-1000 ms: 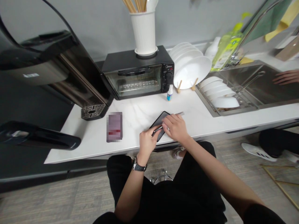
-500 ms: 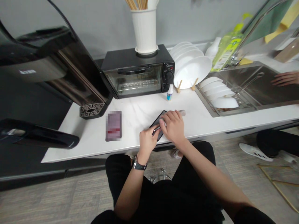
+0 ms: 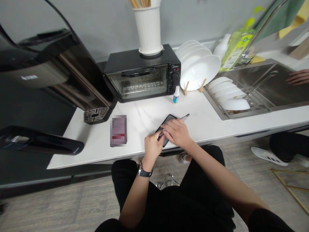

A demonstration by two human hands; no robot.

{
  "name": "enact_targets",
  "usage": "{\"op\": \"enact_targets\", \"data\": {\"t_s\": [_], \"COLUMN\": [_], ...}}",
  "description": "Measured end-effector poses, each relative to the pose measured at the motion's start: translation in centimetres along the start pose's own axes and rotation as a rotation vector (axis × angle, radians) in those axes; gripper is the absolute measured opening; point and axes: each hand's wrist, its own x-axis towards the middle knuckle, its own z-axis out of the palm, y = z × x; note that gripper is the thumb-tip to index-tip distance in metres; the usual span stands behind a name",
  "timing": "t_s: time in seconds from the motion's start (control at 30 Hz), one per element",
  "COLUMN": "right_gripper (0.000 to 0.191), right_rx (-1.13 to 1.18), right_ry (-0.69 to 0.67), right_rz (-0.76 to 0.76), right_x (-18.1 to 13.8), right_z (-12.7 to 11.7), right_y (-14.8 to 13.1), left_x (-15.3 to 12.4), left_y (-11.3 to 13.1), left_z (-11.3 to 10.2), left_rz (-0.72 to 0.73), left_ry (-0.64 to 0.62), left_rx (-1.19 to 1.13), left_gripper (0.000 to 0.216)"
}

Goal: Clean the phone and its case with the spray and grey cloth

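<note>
A dark, flat, phone-like slab (image 3: 170, 118) lies slantwise on the white counter, partly covered by both hands. My left hand (image 3: 152, 145) is closed at its lower left side, thumb and finger pinching a small dark thing that I cannot identify. My right hand (image 3: 178, 132) reaches across the slab, its fingers bent together close to the left fingertips. From behind its knuckles a thin grey stick (image 3: 185, 116) with a darker tip points up to the right; the rest is hidden under the hand. Behind them stands a small white spray bottle (image 3: 176, 95) with a blue label.
A pixelated purple rectangle (image 3: 118, 130) lies to the left, near a black appliance (image 3: 96, 115) with a drip grate. Behind are a toaster oven (image 3: 142, 82) and racked white plates (image 3: 201, 73). Bowls (image 3: 235, 103) stand in the sink at right, where another person's hand (image 3: 299, 77) shows.
My right hand has shifted slightly left and down over the slab. The stick, blurred before, now shows sharply with its tip turned further up. My left hand has barely moved.
</note>
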Motion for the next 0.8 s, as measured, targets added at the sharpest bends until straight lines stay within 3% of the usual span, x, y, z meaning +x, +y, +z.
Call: {"op": "enact_targets", "data": {"t_s": [0.1,0.23,0.33,0.4,0.63,0.7,0.8], "right_gripper": [0.042,0.046,0.046,0.042,0.031,0.035,0.037], "right_rx": [-0.054,-0.085,-0.101,-0.111,0.131,0.152,0.092], "right_ry": [0.006,-0.027,0.029,0.083,0.017,-0.001,-0.065], "right_rz": [0.123,0.292,0.385,0.400,0.196,0.125,0.016], "right_x": [0.0,0.3,0.9,1.4,1.9,1.4,0.6], "right_z": [-1.1,-2.1,-1.9,-1.5,1.0,1.2,0.8], "right_y": [2.5,5.1,4.6,2.7,-6.5,-6.8,-5.0], "left_x": [-0.1,0.0,0.1,0.2,0.4,0.3,0.0], "left_y": [0.3,0.4,0.4,0.4,-0.3,-0.5,-0.5], "left_z": [-0.1,0.0,0.2,0.2,0.1,0.0,0.0], "left_rz": [0.030,0.018,0.011,0.015,0.002,0.014,0.030], "left_ry": [0.028,0.035,0.044,0.049,-0.047,-0.048,-0.040], "left_rx": [-0.140,-0.128,-0.115,-0.111,0.205,0.214,0.194], "left_gripper": [0.024,0.023,0.023,0.023,0.018,0.014,0.018]}}
